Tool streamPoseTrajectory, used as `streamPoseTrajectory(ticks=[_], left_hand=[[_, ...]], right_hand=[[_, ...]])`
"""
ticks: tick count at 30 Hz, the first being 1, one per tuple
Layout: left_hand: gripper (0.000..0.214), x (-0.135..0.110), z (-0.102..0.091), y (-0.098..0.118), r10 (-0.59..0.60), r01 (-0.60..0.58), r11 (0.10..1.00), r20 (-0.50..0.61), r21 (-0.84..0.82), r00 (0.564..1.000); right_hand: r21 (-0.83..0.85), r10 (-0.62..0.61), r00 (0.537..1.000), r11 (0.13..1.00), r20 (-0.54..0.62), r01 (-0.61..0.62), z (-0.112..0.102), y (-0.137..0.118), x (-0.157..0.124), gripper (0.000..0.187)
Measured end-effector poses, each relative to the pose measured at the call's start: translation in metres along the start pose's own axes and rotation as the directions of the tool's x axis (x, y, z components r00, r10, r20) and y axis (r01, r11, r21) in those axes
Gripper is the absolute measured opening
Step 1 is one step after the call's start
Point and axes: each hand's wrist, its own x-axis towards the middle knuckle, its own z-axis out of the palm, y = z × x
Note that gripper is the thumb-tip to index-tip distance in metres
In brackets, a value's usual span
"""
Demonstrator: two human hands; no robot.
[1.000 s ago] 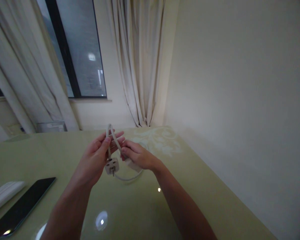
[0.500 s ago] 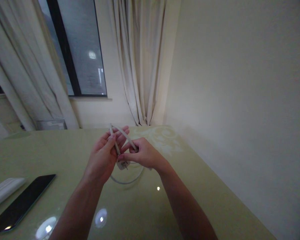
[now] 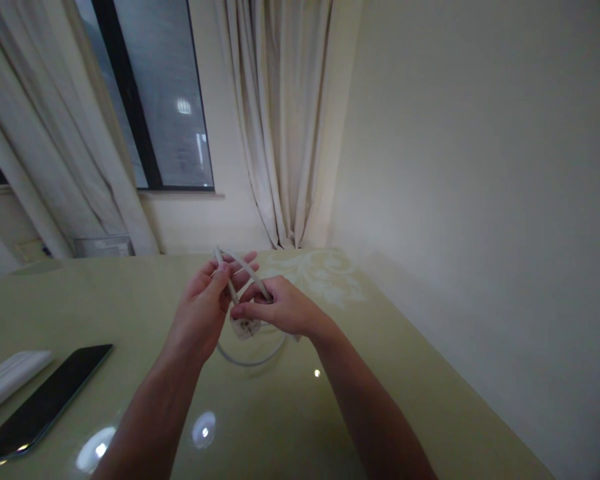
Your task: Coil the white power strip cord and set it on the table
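A white power cord (image 3: 249,267) is bent into a loop between my two hands above the table. My left hand (image 3: 207,293) pinches one run of it between thumb and index finger, its other fingers stretched behind the loop. My right hand (image 3: 285,305) is closed on the cord near the bottom of the loop, thumb and fingertips touching it. Just below my right fingertips hangs a white plug (image 3: 245,328), its metal prongs facing me. Another length of the cord curves below the hands, close to the tabletop.
The glossy green-yellow table (image 3: 260,413) ends at a wall (image 3: 455,233) on the right. A black phone-like slab (image 3: 50,403) and a white elongated object (image 3: 13,380) lie at the left. Curtains (image 3: 285,133) and a window (image 3: 160,100) are behind the table.
My left hand has shifted slightly to the left, and the cord's loop tilts a little further left. My right hand keeps its grip, nearly still.
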Motion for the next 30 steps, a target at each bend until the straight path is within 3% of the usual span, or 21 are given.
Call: streamPoseTrajectory(ticks=[12,18,20,24,30], left_hand=[[0.013,0.004,-0.007,-0.004,-0.008,0.007,0.999,0.035,0.031,0.999],[0.017,0.001,-0.008,-0.004,-0.018,0.013,0.998,0.093,0.054,0.995],[0.023,0.000,-0.009,-0.004,-0.012,0.004,0.998,0.115,0.064,0.993],[0.036,0.000,-0.008,-0.007,0.031,-0.055,0.989,0.170,0.139,0.985],[0.037,-0.004,0.001,-0.008,0.078,-0.201,0.913,0.331,0.355,0.940]], right_hand=[[-0.029,0.019,0.999,0.999,-0.041,-0.021,0.001,-0.004,-0.001,0.027],[0.009,0.011,1.000,1.000,-0.024,-0.011,-0.001,-0.003,-0.003,0.038],[0.029,0.009,0.997,1.000,-0.077,-0.007,-0.002,-0.003,-0.003,0.045],[0.094,0.001,0.974,0.995,-0.228,0.021,-0.004,-0.003,0.000,0.056],[0.308,0.002,0.979,0.949,-0.206,0.063,0.000,-0.003,0.001,0.063]])
